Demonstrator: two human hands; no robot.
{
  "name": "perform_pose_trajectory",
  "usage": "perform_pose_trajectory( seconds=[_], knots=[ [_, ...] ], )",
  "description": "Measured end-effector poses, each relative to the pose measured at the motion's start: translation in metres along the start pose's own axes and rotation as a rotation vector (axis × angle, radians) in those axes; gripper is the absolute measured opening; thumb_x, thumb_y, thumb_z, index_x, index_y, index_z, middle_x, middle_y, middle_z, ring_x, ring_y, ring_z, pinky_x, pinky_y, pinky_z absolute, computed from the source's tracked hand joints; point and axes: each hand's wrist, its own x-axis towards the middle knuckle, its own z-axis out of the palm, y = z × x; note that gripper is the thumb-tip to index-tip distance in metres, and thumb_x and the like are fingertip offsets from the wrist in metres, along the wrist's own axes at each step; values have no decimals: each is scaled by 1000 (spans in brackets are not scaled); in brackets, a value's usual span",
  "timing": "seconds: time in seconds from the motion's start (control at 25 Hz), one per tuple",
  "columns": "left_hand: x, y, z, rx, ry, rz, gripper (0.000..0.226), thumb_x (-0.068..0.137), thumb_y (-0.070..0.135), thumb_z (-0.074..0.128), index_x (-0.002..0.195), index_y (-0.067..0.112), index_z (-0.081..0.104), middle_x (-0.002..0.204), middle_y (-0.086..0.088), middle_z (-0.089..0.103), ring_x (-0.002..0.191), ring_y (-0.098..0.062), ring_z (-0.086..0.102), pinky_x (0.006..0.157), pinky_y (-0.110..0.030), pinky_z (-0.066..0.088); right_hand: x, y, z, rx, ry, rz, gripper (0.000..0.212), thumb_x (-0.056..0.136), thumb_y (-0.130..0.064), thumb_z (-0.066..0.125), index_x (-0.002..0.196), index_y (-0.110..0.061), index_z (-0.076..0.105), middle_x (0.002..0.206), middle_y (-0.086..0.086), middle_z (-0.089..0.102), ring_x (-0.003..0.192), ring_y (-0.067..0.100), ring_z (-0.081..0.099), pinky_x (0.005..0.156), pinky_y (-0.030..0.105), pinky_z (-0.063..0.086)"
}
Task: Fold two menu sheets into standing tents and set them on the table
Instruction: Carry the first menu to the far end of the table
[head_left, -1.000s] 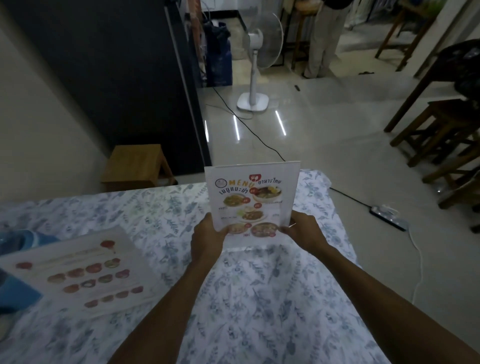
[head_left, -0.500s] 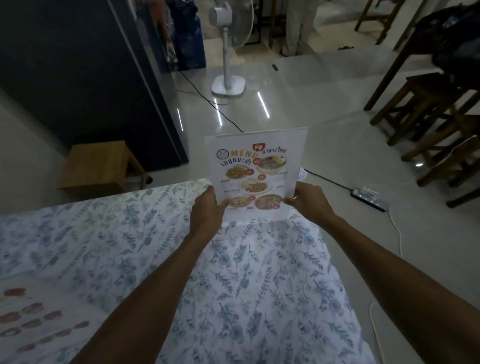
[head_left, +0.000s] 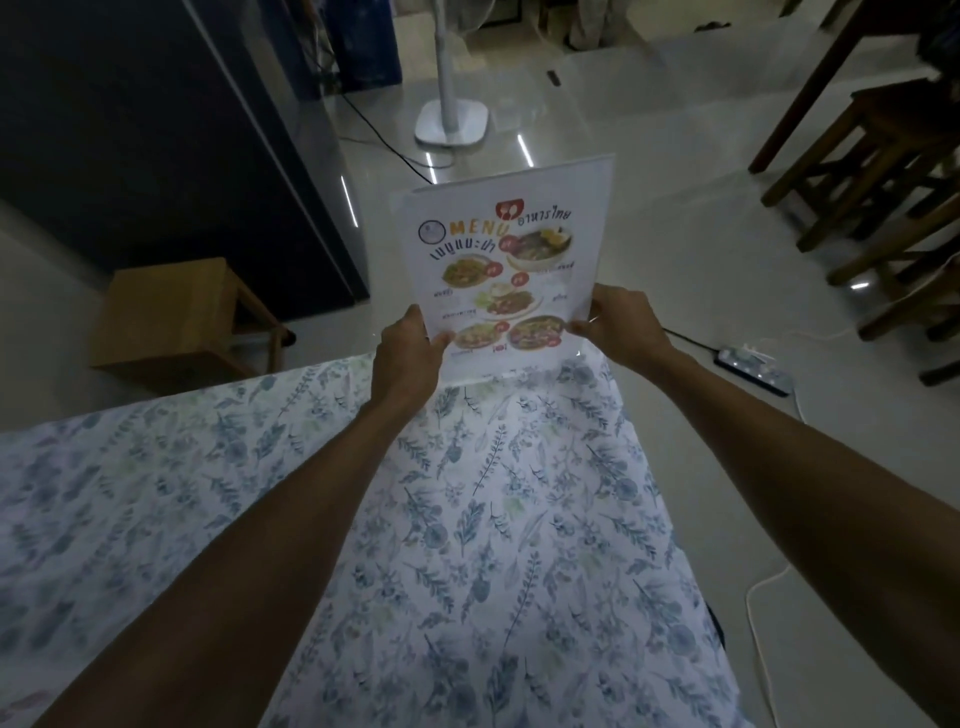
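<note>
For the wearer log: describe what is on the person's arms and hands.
Nothing is worn. The left hand and right hand are bare, without gloves; no rings, watch or bands show. Both forearms are uncovered up to the frame edge, and no sleeve is visible.

Fan (head_left: 451, 119): top cut off by upper edge, only pole and base show. Menu sheet (head_left: 506, 260): small print too blurred to read; back side hidden, lower corners covered by left hand (head_left: 402, 358) and right hand (head_left: 626, 327). Bottom-left corner: reddish smudge (head_left: 23, 702), maybe a second sheet, cut off by frame.
</note>
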Motion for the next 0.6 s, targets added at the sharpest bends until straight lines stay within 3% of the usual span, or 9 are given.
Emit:
perform_pose_trajectory(
  seconds=[0.24, 0.4, 0.6],
  knots=[
    [17, 2, 10, 16, -17, 42, 41, 92, 27, 69, 125, 12, 50, 118, -12, 70, 98, -29, 70, 81, -48, 61, 20, 10, 7, -4, -7, 20, 41, 84, -30, 75, 118, -9, 66, 110, 11, 75, 94, 29, 71, 80, 38, 58],
    [20, 2, 18, 5, -11, 15, 33, 93, 25, 67, 118, 11, 49, 114, -11, 70, 96, -29, 70, 79, -47, 61, 21, 16, 19, -8, -22, 75, 44, 88, -33, 70, 120, -5, 59, 110, 15, 72, 96, 34, 68, 81, 46, 58],
    [22, 6, 20, -22, -70, -12, 41, 97, 20, 61, 130, 8, 41, 132, -16, 62, 111, -33, 65, 85, -42, 57, 25, 16, 20, -15, -45, 105, 45, 89, -34, 69, 121, -4, 59, 114, 17, 70, 98, 35, 67, 83, 46, 57]
  ],
)
